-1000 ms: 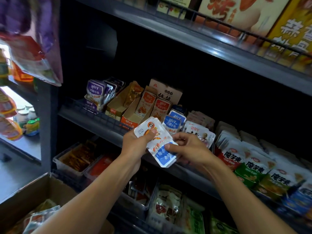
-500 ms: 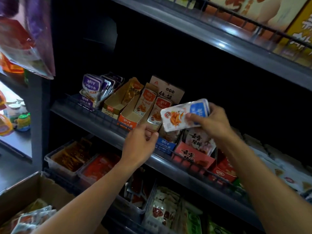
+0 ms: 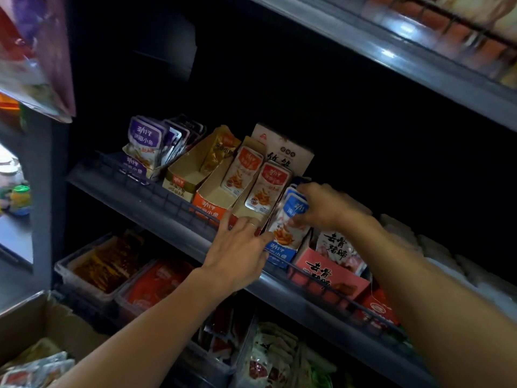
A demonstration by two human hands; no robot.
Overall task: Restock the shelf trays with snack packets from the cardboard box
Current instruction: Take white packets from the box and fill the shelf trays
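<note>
A person's right hand [image 3: 326, 208] pinches a blue-and-white snack packet [image 3: 291, 217] by its upper part, fingers and thumb curled around it, holding it upright in the blue display tray [image 3: 279, 254] on the middle shelf [image 3: 173, 208] of a dark store rack. The left hand [image 3: 240, 247] reaches in beside it with fingers extended and loosely spread, fingertips resting at the front of the neighbouring cardboard tray [image 3: 243, 211]; a ring shows on one finger, and the hand grips nothing. That tray holds a red-and-white packet [image 3: 267, 189] standing upright, and the orange tray [image 3: 208, 207] to its left holds a similar one at its back. Farther left stand a tan tray [image 3: 181, 183] with a gold packet [image 3: 218, 152] and a row of purple packets [image 3: 145, 144]. Just right of the blue tray sits a pink box [image 3: 333, 278] printed with dark characters. On the shelf below, clear plastic bins [image 3: 84, 271] hold reddish-brown snacks. The cardboard box [image 3: 53, 326] stands open at the lower left corner, well apart from both hands, with more packets [image 3: 36, 365] visible inside. An upper shelf [image 3: 405, 49] crosses the top right, its goods blurred.
</note>
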